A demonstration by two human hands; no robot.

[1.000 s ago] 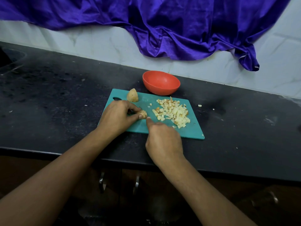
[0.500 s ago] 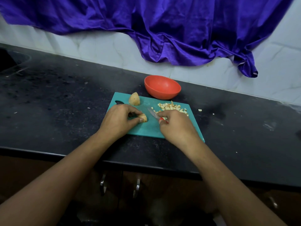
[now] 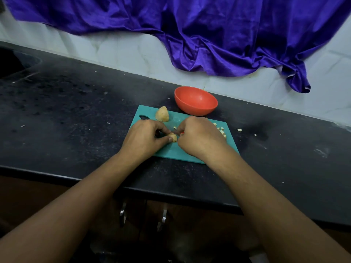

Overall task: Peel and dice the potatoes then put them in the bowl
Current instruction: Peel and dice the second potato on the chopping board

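Dicing is the step in hand, as far as I can judge from where I stand. The person's left hand [image 3: 144,138] pins a small potato piece [image 3: 172,138] to the green cutting board [image 3: 171,151], its fingers [image 3: 161,128] and thumb pinched round the piece. The right hand [image 3: 198,138] is pressed close against it, fingers curled tight round what I take to be a knife [image 3: 182,132]. Only a sliver of red shows between the hands and the blade is hidden, so I cannot tell whether it has entered the potato.

A larger potato chunk [image 3: 162,114] sits uncut near the far edge of the board, apart from both hands. The diced cubes [image 3: 221,130] lie on the right side of the board, mostly hidden behind the right hand. The red bowl [image 3: 197,109] stands on the dark tabletop [image 3: 76,111] just beyond the board's far edge, and it looks empty. A few stray bits [image 3: 239,130] lie on the tabletop to the right of the board.

I'd say the work is well along, yet nothing has reached the bowl. The next move calls for short, careful cuts through a piece so small that the left fingertips sit right beside the blade, so they want tucking back. After that the far chunk needs the same, and then everything has to be carried over into the bowl.
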